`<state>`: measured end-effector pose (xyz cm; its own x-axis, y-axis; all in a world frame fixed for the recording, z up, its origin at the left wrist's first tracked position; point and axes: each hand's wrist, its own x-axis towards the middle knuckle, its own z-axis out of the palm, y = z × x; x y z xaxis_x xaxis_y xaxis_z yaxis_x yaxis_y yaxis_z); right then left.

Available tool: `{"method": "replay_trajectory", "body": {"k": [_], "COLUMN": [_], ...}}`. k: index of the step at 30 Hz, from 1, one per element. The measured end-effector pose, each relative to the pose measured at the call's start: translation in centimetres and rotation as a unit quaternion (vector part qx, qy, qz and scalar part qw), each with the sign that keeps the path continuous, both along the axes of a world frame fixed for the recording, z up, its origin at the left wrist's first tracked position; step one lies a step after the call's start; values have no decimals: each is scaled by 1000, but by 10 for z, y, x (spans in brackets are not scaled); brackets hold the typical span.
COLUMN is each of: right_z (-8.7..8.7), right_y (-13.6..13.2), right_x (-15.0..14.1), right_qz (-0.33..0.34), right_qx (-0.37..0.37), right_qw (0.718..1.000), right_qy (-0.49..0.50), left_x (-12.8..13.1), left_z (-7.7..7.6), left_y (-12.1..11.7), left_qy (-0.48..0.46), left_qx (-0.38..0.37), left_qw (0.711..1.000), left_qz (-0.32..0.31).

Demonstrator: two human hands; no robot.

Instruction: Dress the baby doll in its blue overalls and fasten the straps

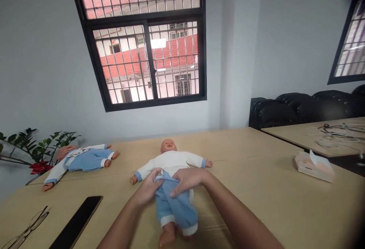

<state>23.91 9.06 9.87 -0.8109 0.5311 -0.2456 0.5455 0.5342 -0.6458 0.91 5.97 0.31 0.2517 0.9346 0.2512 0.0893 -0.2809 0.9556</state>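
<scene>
A baby doll point(168, 159) in a white top with blue cuffs lies on its back on the table, arms spread and head pointing away from me. Blue trousers point(178, 207) with white hems cover its legs, and one foot shows at the bottom. At the doll's waist, my left hand point(151, 184) grips the left edge of the trousers' upper part. Opposite it, my right hand point(186, 180) has its fingers closed on the blue cloth, thumb on top. The cloth is bunched between both hands.
Another doll point(88, 159) in similar clothes lies at the back left, near a potted plant point(37, 148). Eyeglasses point(30, 226) and a dark phone point(78, 220) are at the front left. A tissue box point(313, 167) stands right; cables point(339, 131) lie on another table.
</scene>
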Motion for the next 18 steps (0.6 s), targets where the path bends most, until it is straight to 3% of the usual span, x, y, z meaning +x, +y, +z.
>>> {"method": "replay_trajectory", "body": {"k": [2,5,9,12,14,18], "right_z": [-2,-12,-28,-31,-30,-27], "right_y": [2,11,20,18,16,16], "right_x": [-1,-4,-6,-4,-3,-8], "right_qz": [-9,-52,-50,15,33,-12], "right_qx": [4,-20,-175,-263,-238,-79], "right_qw": [1000,992,953,944,959,991], "right_qy": [-1,109,240,199,147,111], "left_x": [-2,-1,-1,-4,-8,-13], "left_z": [-3,-4,2,2,-2,-13], "left_y": [0,-3,-8,-7,-5,0], "left_qy": [-7,3,91,89,48,-21], "left_qx": [-3,2,-14,-28,-21,-30], "left_qw": [1000,1000,994,993,997,999], "left_qz": [16,-11,-65,-73,-50,22]}}
